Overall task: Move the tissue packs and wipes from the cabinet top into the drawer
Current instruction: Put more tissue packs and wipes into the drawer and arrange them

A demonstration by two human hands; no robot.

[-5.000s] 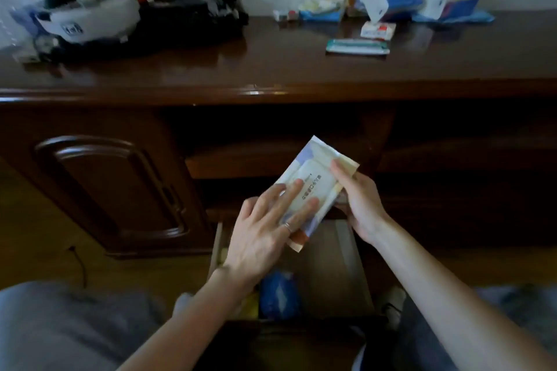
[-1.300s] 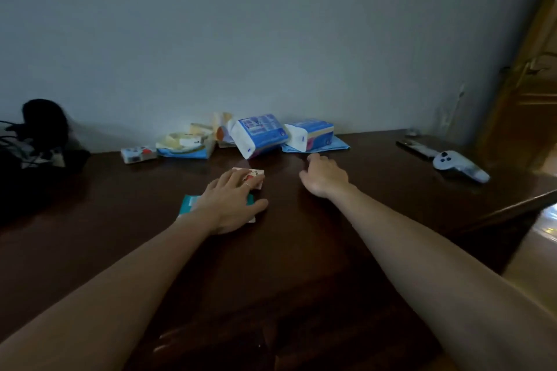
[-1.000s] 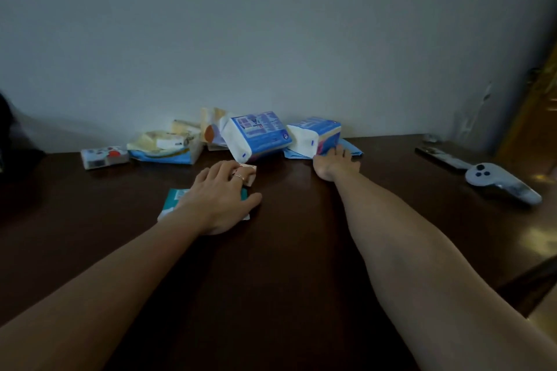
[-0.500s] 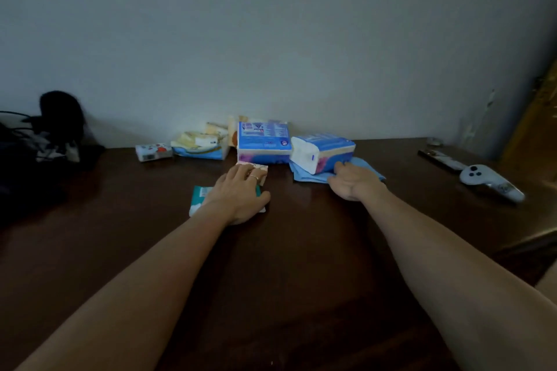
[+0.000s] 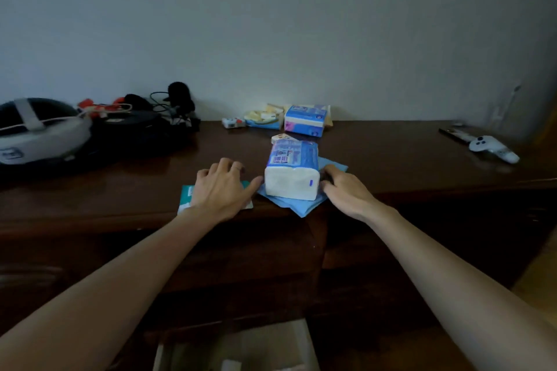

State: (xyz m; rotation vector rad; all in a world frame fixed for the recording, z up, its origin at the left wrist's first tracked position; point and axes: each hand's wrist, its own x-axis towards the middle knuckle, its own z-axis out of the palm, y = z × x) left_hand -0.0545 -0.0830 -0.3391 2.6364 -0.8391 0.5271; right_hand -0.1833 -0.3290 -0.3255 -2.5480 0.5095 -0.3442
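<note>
A white and blue tissue pack (image 5: 291, 175) lies on a flat blue pack (image 5: 303, 208) at the cabinet top's front edge. My right hand (image 5: 343, 189) grips the flat blue pack at its right side, fingers against the tissue pack. My left hand (image 5: 223, 188) presses palm-down on a teal wipes pack (image 5: 186, 196), its thumb reaching the blue pack. Farther back lie a small pale pack (image 5: 280, 138), a second blue tissue pack (image 5: 306, 119), a yellow and blue pack (image 5: 262, 120) and a small white box (image 5: 232, 122). The open drawer (image 5: 241, 349) shows at the bottom.
A white and grey headset (image 5: 39, 132), black gear and cables (image 5: 144, 123) fill the cabinet top's left side. A white controller (image 5: 494, 147) and a dark remote (image 5: 455, 134) lie at the right. The dark wooden cabinet top (image 5: 391, 159) meets the wall behind.
Both hands have pulled back to the front edge. The right drew the flat blue pack with the tissue pack on it; the left slid the teal pack. The camera tilted down, showing the drawer.
</note>
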